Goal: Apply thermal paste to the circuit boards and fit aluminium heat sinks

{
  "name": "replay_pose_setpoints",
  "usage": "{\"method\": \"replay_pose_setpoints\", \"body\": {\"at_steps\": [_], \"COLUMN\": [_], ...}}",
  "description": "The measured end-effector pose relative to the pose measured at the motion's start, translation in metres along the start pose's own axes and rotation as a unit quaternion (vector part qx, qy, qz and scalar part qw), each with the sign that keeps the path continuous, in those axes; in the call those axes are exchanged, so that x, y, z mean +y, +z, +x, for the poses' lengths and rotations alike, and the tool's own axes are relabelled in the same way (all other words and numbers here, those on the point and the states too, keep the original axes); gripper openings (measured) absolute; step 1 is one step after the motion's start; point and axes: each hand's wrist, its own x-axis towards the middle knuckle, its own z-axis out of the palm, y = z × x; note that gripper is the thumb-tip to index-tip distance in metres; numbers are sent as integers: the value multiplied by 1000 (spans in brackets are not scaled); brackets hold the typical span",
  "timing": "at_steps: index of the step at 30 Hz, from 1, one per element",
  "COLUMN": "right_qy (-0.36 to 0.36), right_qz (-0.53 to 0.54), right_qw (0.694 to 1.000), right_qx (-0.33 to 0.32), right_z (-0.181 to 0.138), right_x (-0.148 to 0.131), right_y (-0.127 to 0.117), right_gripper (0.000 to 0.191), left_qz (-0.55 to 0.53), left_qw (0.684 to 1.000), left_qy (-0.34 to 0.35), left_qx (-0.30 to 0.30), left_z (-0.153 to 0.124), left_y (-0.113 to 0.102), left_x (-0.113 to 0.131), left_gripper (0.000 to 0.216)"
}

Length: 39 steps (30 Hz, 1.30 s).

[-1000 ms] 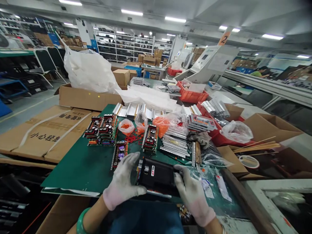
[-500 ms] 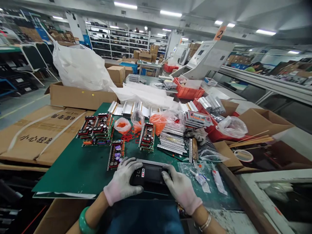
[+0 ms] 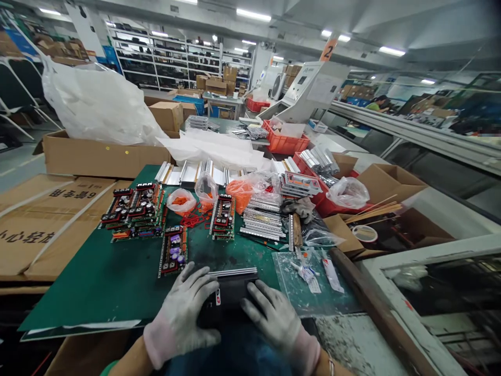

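Note:
A black rectangular metal case (image 3: pixel 234 292) with a small red-and-white label lies at the near edge of the green-topped table, a ridged silver strip along its far side. My left hand (image 3: pixel 183 308), in a white glove with a pink cuff, grips its left end, fingers over the top and thumb toward me. My right hand (image 3: pixel 276 318), gloved alike, holds the right end with its fingers bent over the upper face. Beyond my left hand stands a circuit board (image 3: pixel 173 251) with purple capacitors. The underside of the case is hidden.
Stacked circuit boards (image 3: pixel 135 211) stand at the left, another stack (image 3: pixel 223 216) mid-table. Behind are bags of orange parts (image 3: pixel 182 201) and silver metal bars (image 3: pixel 263 219). Glue tubes (image 3: pixel 332 274) lie on plastic at right, beside a wooden edge (image 3: pixel 376 303) and open cartons (image 3: pixel 391 183).
The case and both hands have come nearer to me and lower in view. My right fingers have shifted from its right edge onto its top. The camera has turned slightly right.

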Motion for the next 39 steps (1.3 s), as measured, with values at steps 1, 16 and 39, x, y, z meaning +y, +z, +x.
{"method": "replay_pose_setpoints", "body": {"at_steps": [1,16,39], "right_qy": [-1,8,103], "right_qz": [19,61,-17], "right_qw": [1000,998,990], "right_qx": [-24,-32,100], "right_z": [3,6,28], "right_x": [5,11,-11], "right_y": [-6,-15,-18], "right_gripper": [39,44,34], "left_qz": [3,-31,-479], "left_qw": [999,998,801], "left_qy": [33,12,-353], "left_qx": [12,45,71], "left_z": [0,-5,3], "left_y": [-1,6,51], "left_x": [0,-12,65], "left_gripper": [79,100,100]}}
